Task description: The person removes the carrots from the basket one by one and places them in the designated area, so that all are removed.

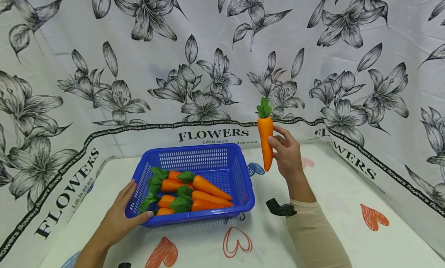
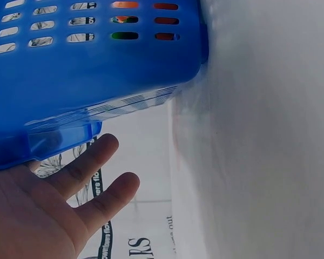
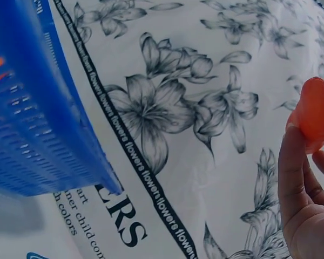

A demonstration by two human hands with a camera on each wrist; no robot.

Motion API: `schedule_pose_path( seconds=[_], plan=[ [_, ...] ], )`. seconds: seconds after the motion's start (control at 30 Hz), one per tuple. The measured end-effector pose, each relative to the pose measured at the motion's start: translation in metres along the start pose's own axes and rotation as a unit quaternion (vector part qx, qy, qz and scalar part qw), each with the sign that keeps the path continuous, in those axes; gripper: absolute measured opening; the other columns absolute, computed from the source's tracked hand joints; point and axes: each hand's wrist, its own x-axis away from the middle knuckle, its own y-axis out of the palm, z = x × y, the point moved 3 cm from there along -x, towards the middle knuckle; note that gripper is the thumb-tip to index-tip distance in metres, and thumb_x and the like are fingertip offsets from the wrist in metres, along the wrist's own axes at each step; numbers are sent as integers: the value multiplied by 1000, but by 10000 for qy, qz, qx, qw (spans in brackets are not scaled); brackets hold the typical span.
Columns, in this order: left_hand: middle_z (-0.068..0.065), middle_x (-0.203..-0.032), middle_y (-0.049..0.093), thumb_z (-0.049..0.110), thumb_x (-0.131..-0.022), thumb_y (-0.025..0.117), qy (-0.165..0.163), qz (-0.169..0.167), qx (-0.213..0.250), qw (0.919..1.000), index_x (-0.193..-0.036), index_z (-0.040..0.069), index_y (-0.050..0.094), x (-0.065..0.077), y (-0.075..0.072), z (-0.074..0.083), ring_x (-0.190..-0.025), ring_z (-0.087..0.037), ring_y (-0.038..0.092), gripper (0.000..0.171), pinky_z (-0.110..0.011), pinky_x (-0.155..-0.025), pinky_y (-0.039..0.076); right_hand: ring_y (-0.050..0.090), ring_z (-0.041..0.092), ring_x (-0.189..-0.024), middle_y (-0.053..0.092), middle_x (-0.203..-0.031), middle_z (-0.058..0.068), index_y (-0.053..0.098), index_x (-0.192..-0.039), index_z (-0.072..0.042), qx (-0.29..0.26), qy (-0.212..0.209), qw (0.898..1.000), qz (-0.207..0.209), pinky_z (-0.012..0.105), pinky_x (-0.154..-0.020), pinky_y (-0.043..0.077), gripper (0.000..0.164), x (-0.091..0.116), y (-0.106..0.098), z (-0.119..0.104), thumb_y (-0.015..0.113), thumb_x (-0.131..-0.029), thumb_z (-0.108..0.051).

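Note:
In the head view my right hand (image 1: 286, 154) pinches an orange carrot (image 1: 265, 140) between thumb and fingers. The carrot is upright, leaves on top and tip down, to the right of a blue plastic basket (image 1: 247, 187). Seen from the right wrist, the carrot (image 3: 317, 116) shows its rounded orange tip above the fingers. My left hand (image 1: 119, 214) rests at the basket's left front corner, thumb along the front rim. Its fingers look straight and spread in the left wrist view, beside the slotted wall. Several carrots (image 1: 210, 187) with green leaves lie inside the basket, mostly left and front.
The basket stands on a white cloth printed with hearts (image 1: 237, 243). Behind and at both sides rises a white curtain (image 1: 222, 106) with black lily drawings and "FLOWERS" lettering. A black strap piece (image 1: 279, 208) sits at my right wrist.

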Motion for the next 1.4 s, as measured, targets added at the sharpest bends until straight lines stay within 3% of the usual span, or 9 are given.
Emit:
schedule_pose_path(
  seconds=[0.4, 0.97, 1.4],
  plan=[
    [-12, -160, 5, 39, -82, 75, 44, 23, -77, 10000, -155, 7, 14, 0, -1, 0, -135, -53, 17, 101, -79, -92, 19, 59, 28, -94, 60, -100, 14, 56, -134, -9, 318, 638, 9972, 247, 41, -77, 56, 55, -13, -14, 42, 74, -87, -28],
    [-13, -160, 5, 40, -81, 75, -66, -22, -117, 9999, -155, 6, 14, 1, 0, 1, -135, -53, 17, 101, -78, -93, 20, 61, 30, -95, 60, -110, 19, 58, -133, -14, 882, 1419, 9845, 527, 38, -72, 57, 53, -19, -33, 98, 75, -86, -33],
    [-13, -160, 5, 41, -82, 74, -128, -45, -135, 9998, -155, 6, 14, 1, 0, 3, -135, -53, 17, 101, -78, -93, 20, 62, 30, -91, 60, -111, 16, 60, -132, -16, 1510, 1952, 9662, 752, 36, -68, 58, 54, -18, -47, 133, 74, -85, -40]
  ],
)
